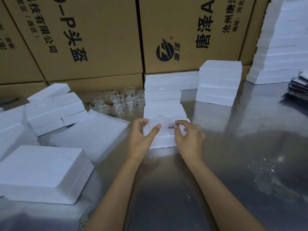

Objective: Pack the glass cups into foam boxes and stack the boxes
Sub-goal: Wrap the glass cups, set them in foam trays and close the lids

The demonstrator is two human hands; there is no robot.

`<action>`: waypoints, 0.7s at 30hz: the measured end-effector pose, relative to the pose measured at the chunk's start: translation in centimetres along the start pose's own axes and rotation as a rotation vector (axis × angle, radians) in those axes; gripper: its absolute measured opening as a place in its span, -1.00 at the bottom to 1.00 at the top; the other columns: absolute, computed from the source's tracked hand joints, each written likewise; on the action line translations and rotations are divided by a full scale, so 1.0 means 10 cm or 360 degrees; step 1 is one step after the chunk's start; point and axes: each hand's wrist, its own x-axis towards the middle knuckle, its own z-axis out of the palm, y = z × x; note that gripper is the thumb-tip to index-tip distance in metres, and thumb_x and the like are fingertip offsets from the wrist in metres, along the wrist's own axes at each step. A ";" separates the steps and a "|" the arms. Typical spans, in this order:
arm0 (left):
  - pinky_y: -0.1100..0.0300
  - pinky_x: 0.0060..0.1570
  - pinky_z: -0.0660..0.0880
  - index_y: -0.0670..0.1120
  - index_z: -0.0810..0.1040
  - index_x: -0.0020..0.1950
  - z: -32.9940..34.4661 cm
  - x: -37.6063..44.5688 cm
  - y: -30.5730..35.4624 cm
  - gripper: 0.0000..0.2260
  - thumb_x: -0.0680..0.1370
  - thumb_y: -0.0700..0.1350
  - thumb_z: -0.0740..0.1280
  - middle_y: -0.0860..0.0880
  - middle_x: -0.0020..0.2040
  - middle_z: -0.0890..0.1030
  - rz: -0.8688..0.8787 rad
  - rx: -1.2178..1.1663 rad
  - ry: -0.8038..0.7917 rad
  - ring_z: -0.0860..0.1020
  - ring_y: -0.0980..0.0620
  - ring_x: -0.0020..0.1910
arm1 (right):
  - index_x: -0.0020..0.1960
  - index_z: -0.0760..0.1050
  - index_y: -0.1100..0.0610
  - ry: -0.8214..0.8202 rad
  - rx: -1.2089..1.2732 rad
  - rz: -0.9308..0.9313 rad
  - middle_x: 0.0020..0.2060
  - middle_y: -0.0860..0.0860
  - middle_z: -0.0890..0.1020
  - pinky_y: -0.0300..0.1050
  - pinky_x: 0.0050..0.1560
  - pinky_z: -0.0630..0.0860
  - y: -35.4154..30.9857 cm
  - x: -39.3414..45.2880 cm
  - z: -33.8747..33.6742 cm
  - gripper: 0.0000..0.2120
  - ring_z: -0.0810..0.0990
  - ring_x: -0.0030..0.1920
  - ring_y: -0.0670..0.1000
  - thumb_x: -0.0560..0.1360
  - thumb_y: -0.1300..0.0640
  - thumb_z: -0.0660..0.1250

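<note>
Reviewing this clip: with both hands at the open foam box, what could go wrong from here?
1. The wrapped glass cup looks only partly seated in the open foam box; the left hand and right hand may crack it if pressed hard.
2. The loose glass cups stand packed together just left of the box; a reaching arm might topple them.
3. Foam crumbs on the metal table could get into boxes.

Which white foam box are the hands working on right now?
The open white foam box at table centre, under both hands; the other foam boxes sit untouched in stacks and piles.
</note>
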 end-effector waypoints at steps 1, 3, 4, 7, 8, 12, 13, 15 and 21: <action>0.37 0.14 0.45 0.02 0.53 0.17 -0.03 0.04 0.01 -0.71 0.51 0.03 0.49 0.14 0.12 0.60 -0.0051 -0.0122 0.0074 0.55 0.31 0.11 | 0.04 0.66 0.06 0.0100 0.0096 -0.0031 -0.01 -0.06 0.67 -0.08 0.16 0.36 -0.01 0.02 -0.02 -0.83 0.52 0.06 0.05 0.53 0.23 0.34; 0.24 0.16 0.49 0.04 0.57 0.16 -0.09 0.18 0.02 -0.83 0.58 0.02 0.39 0.13 0.13 0.63 -0.0191 -0.0291 0.0200 0.56 0.27 0.12 | 0.05 0.64 0.13 0.0246 0.0325 0.0054 0.00 -0.05 0.63 -0.12 0.13 0.42 -0.05 0.14 -0.08 -0.79 0.49 0.10 0.04 0.50 0.30 0.30; 0.21 0.17 0.48 0.05 0.58 0.15 -0.12 0.26 0.03 -0.85 0.61 0.01 0.32 0.12 0.17 0.62 -0.0272 -0.0319 0.0210 0.55 0.22 0.17 | 0.09 0.62 0.13 0.0227 0.0417 0.0161 0.03 -0.04 0.62 -0.18 0.10 0.40 -0.07 0.24 -0.10 -0.77 0.51 0.12 0.04 0.51 0.29 0.27; 0.17 0.20 0.35 0.06 0.53 0.28 -0.12 0.48 0.00 -0.76 0.65 0.06 0.22 0.12 0.30 0.54 -0.0537 -0.0270 0.0049 0.49 0.10 0.29 | 0.29 0.53 0.15 -0.0136 0.0509 0.0600 0.21 0.05 0.60 -0.05 0.24 0.45 -0.05 0.60 -0.15 -0.68 0.54 0.23 0.10 0.57 0.17 0.19; 0.18 0.19 0.35 0.04 0.52 0.33 -0.10 0.54 0.00 -0.71 0.65 0.08 0.22 0.13 0.27 0.55 -0.0620 -0.0273 -0.0017 0.50 0.10 0.26 | 0.30 0.50 0.22 -0.0279 0.0548 0.0738 0.26 0.13 0.58 0.04 0.29 0.46 -0.03 0.71 -0.14 -0.67 0.53 0.25 0.17 0.59 0.15 0.17; -0.04 0.28 0.49 -0.07 0.59 0.28 -0.03 0.67 -0.02 -0.64 0.61 0.10 0.25 -0.04 0.21 0.66 -0.0782 -0.0227 -0.0247 0.61 -0.06 0.20 | 0.21 0.54 0.20 -0.0772 0.0709 0.1050 0.30 0.19 0.56 0.03 0.23 0.49 0.06 0.91 -0.11 -0.69 0.58 0.18 0.18 0.60 0.03 0.22; -0.09 0.36 0.44 -0.07 0.57 0.33 -0.02 0.68 -0.02 -0.62 0.60 0.09 0.28 -0.07 0.28 0.62 -0.0779 -0.0223 -0.0230 0.58 -0.10 0.27 | 0.28 0.52 0.15 -0.0827 0.0709 0.1063 0.32 0.13 0.56 0.04 0.32 0.44 0.08 0.93 -0.09 -0.64 0.55 0.25 0.14 0.59 -0.02 0.24; -0.11 0.41 0.40 -0.06 0.57 0.34 -0.02 0.69 0.03 -0.65 0.60 0.04 0.31 -0.06 0.31 0.60 -0.0683 -0.0281 -0.0135 0.55 -0.10 0.31 | 0.32 0.52 0.07 -0.0761 0.0707 0.0993 0.30 0.02 0.57 0.04 0.39 0.40 0.11 0.97 -0.10 -0.63 0.53 0.30 0.09 0.58 -0.06 0.27; -0.01 0.26 0.54 -0.08 0.66 -0.07 -0.15 0.55 0.34 -0.89 0.59 -0.11 0.36 -0.06 -0.01 0.73 -0.0302 -0.0459 0.0146 0.67 -0.07 0.08 | -0.01 0.60 -0.01 -0.0421 0.0783 0.0557 0.02 -0.14 0.62 -0.15 0.16 0.48 -0.07 0.95 -0.40 -0.89 0.57 0.07 -0.12 0.57 -0.01 0.33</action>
